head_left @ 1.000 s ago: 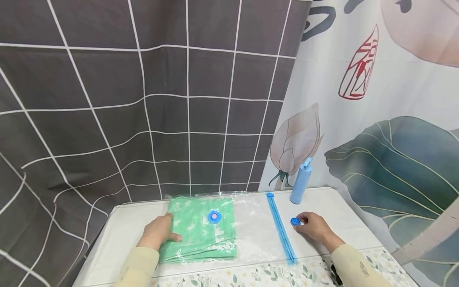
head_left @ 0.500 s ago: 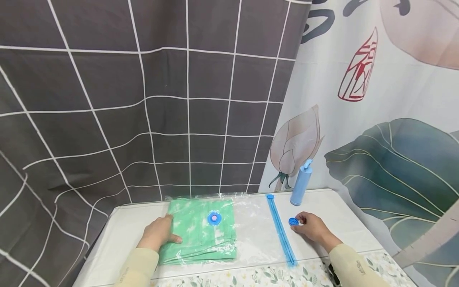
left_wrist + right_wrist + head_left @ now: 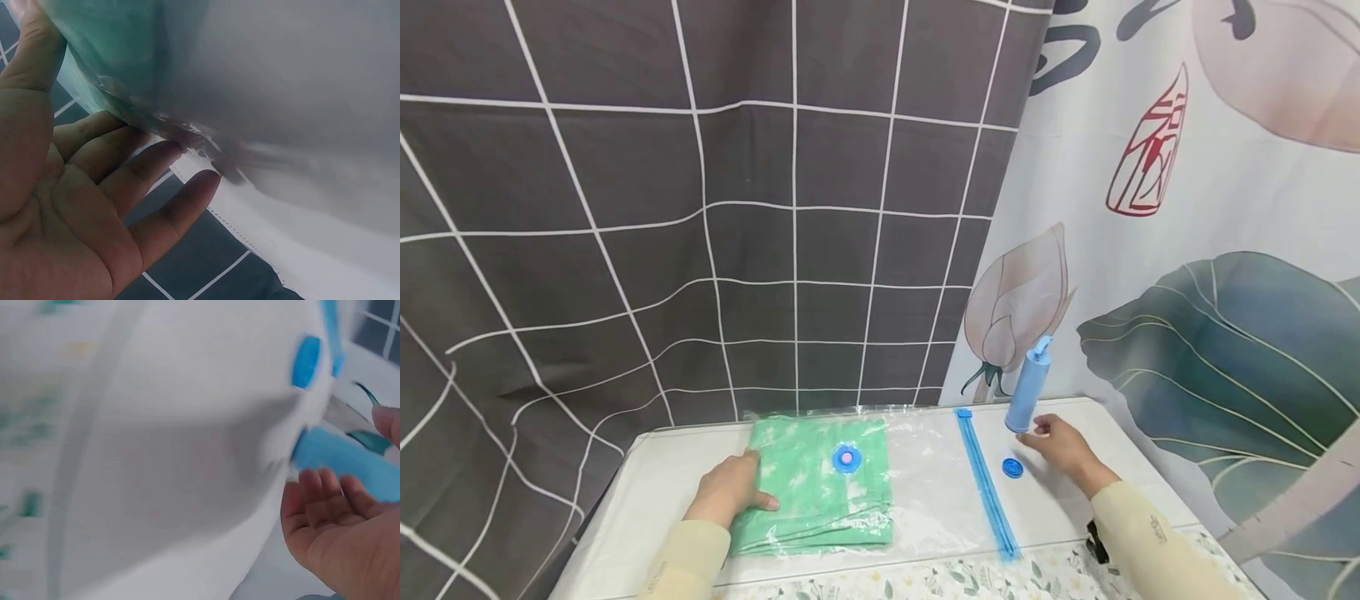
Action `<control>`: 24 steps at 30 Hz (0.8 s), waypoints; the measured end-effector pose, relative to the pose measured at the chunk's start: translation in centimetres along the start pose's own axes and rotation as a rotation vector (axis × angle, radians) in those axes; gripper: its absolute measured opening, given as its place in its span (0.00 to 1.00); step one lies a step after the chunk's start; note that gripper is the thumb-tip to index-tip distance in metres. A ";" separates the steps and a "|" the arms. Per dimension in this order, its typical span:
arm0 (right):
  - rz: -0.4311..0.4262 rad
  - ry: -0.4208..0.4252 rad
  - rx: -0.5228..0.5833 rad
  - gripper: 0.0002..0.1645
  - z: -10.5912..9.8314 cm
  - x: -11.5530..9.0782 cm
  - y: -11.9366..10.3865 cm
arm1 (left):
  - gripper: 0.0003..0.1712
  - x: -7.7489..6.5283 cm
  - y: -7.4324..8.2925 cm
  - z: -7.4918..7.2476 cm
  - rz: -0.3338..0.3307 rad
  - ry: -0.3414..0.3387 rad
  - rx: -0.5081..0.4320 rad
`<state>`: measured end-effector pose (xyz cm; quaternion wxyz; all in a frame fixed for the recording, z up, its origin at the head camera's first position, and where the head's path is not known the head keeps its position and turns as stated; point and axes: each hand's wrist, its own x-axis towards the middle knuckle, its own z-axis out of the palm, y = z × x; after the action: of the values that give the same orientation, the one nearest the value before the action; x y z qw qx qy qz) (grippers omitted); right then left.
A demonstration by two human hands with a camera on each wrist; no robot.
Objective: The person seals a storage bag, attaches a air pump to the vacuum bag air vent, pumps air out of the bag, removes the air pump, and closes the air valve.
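A clear plastic storage bag point(image 3: 925, 479) lies flat with folded green cloth point(image 3: 805, 500) inside. On its top is a round blue valve point(image 3: 847, 458) with a pink centre, and a blue zip strip point(image 3: 987, 487) runs along its right end. My left hand point(image 3: 730, 487) rests at the bag's left edge, thumb on top; in the left wrist view its relaxed fingers touch the edge. The round blue cap point(image 3: 1012, 467) lies on the table right of the strip. My right hand point(image 3: 1063, 450) holds nothing, its loosely bent fingers near the base of the upright blue hand pump point(image 3: 1028, 390).
The bag lies on a white table point(image 3: 688, 433) with a floral cloth point(image 3: 940, 579) along the near side. A dark grid curtain point(image 3: 835, 250) hangs behind, and a printed pale curtain point(image 3: 1150, 350) at the right. A small black object point(image 3: 1096, 543) sits by the right sleeve.
My right hand has let go of the blue cap and moved away from me toward the pump. The cap now lies on the table. The left hand has stayed at the bag's edge.
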<state>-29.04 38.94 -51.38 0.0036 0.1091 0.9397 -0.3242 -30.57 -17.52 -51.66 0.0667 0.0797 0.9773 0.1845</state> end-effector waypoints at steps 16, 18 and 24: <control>0.037 0.101 0.247 0.61 -2.1 3.6 -3.7 | 0.65 -0.1 0.3 0.2 -0.013 0.020 -0.006; 0.042 0.113 0.237 0.59 -2.1 3.7 -3.8 | 0.65 -0.1 0.4 0.2 -0.020 0.021 -0.009; 0.068 0.143 0.206 0.52 -2.2 3.9 -3.7 | 0.66 -0.1 0.5 0.1 -0.030 0.021 -0.012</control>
<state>-33.47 38.23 -47.69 -0.0635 0.1636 0.8950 -0.4102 -30.36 -17.00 -51.56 0.0598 0.0628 0.9779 0.1902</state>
